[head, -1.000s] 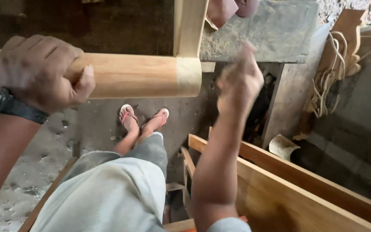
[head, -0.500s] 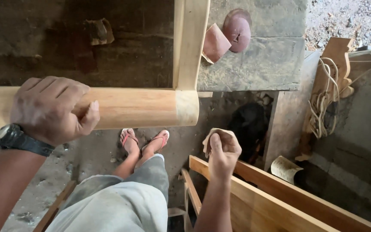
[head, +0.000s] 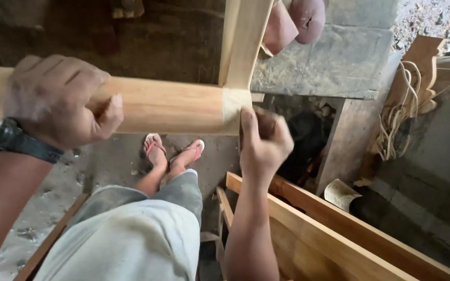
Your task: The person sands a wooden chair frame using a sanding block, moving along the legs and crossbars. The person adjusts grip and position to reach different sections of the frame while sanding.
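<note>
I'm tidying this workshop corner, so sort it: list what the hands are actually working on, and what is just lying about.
In hand:
- left hand gripping the rounded wooden rail
- right hand pressing a small pad, likely sandpaper, at the rail's end
- upright wooden post joined to the rail

Lying about:
- coiled rope
- planks
- curled paper scrap
- reddish discs

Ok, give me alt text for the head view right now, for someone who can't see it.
Looking down, the left hand grips a rounded pale wooden beam, while the right hand presses a small pad against the beam's end, where an upright post joins it. Below are the person's sandalled feet and a wooden plank.
</note>
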